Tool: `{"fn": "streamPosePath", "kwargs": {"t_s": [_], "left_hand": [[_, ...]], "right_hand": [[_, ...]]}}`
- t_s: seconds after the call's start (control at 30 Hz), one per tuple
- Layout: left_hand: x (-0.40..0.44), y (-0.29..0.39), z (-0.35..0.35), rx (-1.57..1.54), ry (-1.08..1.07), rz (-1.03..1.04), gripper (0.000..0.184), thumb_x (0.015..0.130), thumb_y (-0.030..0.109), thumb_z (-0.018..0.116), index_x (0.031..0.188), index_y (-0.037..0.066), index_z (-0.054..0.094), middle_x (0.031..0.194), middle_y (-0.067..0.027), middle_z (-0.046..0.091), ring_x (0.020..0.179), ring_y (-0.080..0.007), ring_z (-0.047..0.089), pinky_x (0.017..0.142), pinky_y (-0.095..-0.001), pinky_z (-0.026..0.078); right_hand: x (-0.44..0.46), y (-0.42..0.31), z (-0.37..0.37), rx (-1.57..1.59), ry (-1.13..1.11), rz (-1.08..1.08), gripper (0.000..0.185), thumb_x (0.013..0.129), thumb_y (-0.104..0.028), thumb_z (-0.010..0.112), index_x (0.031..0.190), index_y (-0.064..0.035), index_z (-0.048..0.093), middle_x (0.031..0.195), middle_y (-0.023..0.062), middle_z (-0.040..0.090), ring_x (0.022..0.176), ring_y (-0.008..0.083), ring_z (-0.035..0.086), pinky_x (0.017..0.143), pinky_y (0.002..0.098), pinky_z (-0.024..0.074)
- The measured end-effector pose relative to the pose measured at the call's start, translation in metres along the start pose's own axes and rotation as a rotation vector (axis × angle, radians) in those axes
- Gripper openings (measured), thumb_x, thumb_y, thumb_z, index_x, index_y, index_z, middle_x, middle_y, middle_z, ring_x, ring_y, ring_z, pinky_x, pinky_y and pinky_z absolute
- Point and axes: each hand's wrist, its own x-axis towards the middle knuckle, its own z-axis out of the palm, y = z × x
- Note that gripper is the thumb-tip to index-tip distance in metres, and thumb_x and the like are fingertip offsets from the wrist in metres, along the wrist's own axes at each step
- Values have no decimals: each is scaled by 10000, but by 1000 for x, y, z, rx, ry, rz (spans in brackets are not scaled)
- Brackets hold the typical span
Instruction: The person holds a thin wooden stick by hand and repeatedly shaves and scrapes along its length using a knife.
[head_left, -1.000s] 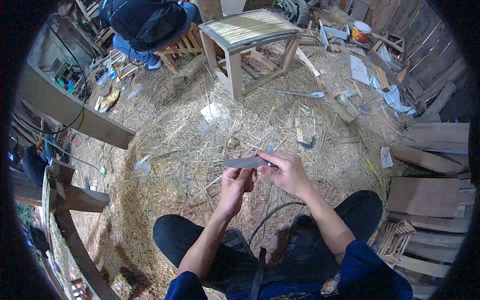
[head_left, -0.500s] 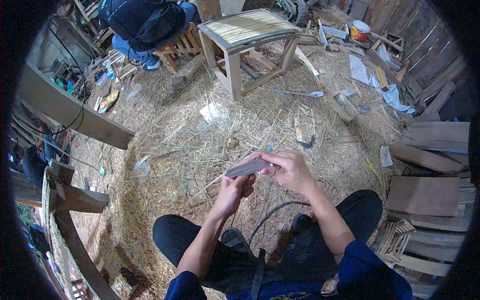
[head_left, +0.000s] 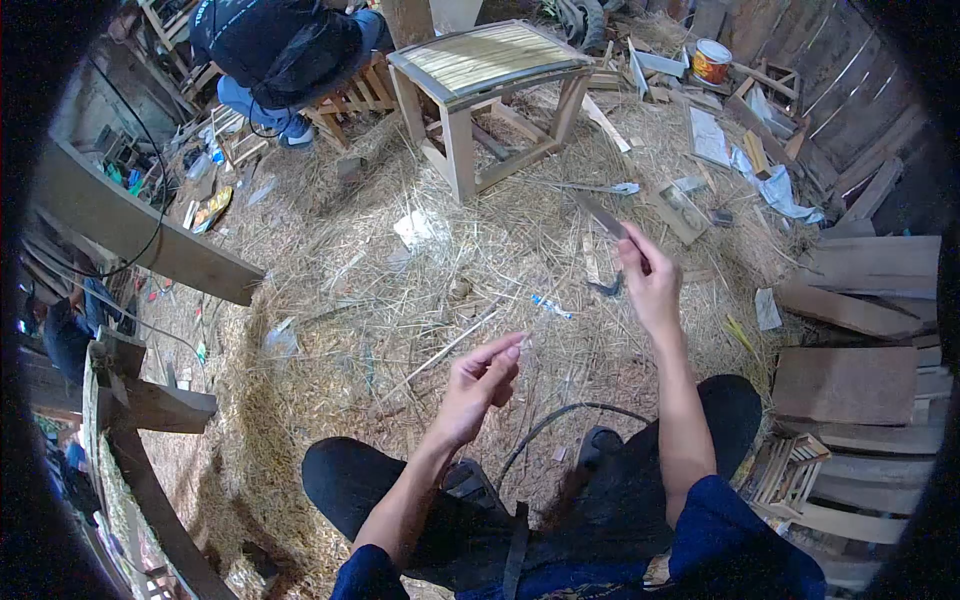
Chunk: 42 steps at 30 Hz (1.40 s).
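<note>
My right hand (head_left: 652, 285) is raised out to the right, fingers wrapped round a knife (head_left: 603, 216). Its grey blade points up and to the left, and its grip is hidden in my hand. Lower and nearer the middle, my left hand (head_left: 482, 388) is pinched closed, with a tiny pale bit (head_left: 526, 341) showing at the fingertips. What that bit is, I cannot make out. The two hands are well apart above a floor covered in straw and shavings (head_left: 440, 285). A thin stick (head_left: 445, 352) lies just left of my left hand.
A slatted wooden stool (head_left: 462, 150) stands ahead, beside a seated person (head_left: 290, 60). Boards (head_left: 845, 385) and a small slatted crate (head_left: 787, 475) are stacked at my right. Curved timber pieces (head_left: 160, 225) jut in from the left. A paint bucket (head_left: 711, 62) stands far right.
My right hand has swung up and right with the knife, away from my left hand. My left hand has shifted slightly down; the blade no longer covers its fingertips.
</note>
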Motion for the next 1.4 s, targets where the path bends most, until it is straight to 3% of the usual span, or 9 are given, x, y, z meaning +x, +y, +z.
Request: {"fn": "streamPosePath", "kwargs": {"t_s": [0.07,0.17,0.27,0.4,0.63,1.0,1.1,1.23,1.4], "left_hand": [[6,-2,-4,-59,73,0,335,985,169,567,1302,63,567,699,70,405,554,-38,332,477,-208,261],[11,2,-6,-124,83,80,349,989,198,574,1307,55,570,696,73,430,557,-21,320,482,-201,255],[13,0,-11,-131,101,96,312,992,199,569,1273,64,591,709,74,432,560,-20,317,482,-204,249],[15,-6,-19,-159,85,131,291,985,177,575,1252,66,601,699,73,460,554,-16,331,477,-206,253],[17,-10,-18,-84,101,156,298,971,110,574,1264,58,594,790,37,577,559,-4,369,479,-189,275],[17,-15,-18,-30,117,163,321,964,123,589,1279,59,594,776,35,577,547,-16,376,479,-195,276],[16,-16,-18,-51,106,166,349,953,98,597,1300,58,587,778,33,582,539,-12,371,472,-192,271],[11,-7,-8,-31,142,142,300,971,145,590,1253,48,614,710,68,517,546,-25,361,479,-215,263],[13,-13,-10,109,188,213,313,950,123,618,1256,56,627,727,47,558,551,-8,380,469,-186,276]], "right_hand": [[-8,-8,3,-20,3,-4,540,934,-521,556,1184,-58,674,814,48,718,606,131,597,589,286,443],[-22,-29,23,-6,-100,-383,488,926,-486,579,1116,-52,693,837,74,725,664,184,651,619,333,473],[-40,-45,37,-43,-310,-418,440,910,-451,608,1072,-50,694,883,108,725,733,245,679,665,382,500],[-55,-49,53,18,-328,-569,415,881,-408,656,1077,-43,679,899,119,715,761,277,679,674,401,507],[-65,-48,57,27,-379,-506,476,876,-437,656,1092,-13,661,924,144,711,816,313,684,713,415,511],[-63,-40,59,24,-385,-529,461,869,-448,659,1071,-35,681,963,137,719,860,296,694,730,406,513],[-59,-42,55,8,-347,-588,454,824,-421,709,1015,-9,701,892,136,724,807,297,703,702,394,510],[-55,-39,52,11,-367,-604,465,830,-445,690,1005,-15,707,868,126,723,766,289,695,690,385,505],[-49,-35,50,-16,-323,-581,501,875,-476,639,1038,-5,695,845,129,718,715,251,682,645,358,494]]}}
